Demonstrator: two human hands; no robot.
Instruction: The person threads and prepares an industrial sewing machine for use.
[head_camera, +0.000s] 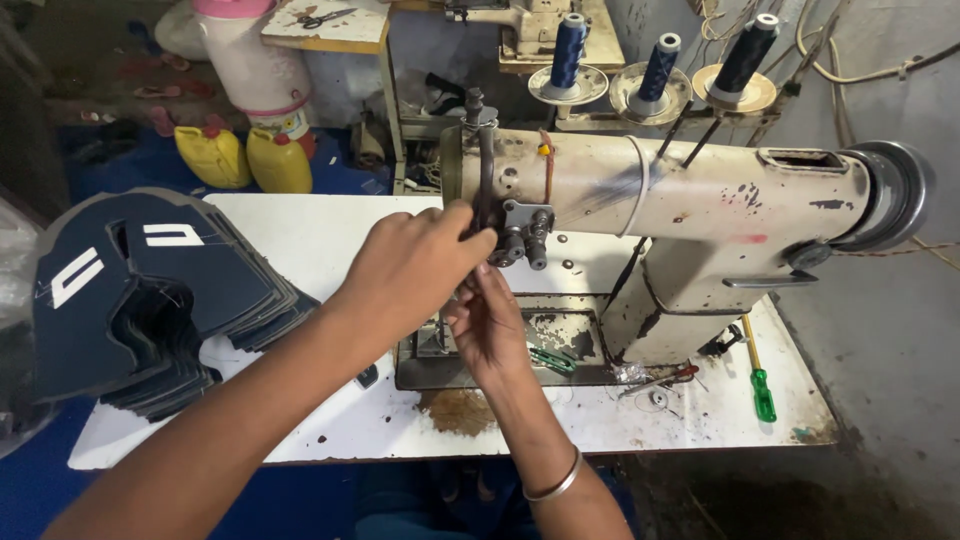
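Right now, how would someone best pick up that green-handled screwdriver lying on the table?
By its green handle, from above. The screwdriver lies flat near the table's right edge, handle toward the person, thin shaft pointing away toward the sewing machine; the handle is the thickest part.

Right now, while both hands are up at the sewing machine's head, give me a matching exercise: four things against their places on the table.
Things:
1. green-handled screwdriver
2. stack of dark cut pieces
3. thread cones
4. green snips

Places:
A. left end of the table
B. behind the machine, on a stand
C. right edge of the table
D. machine bed, beside the right hand

Pairs: 1-C, 2-A, 3-B, 4-D
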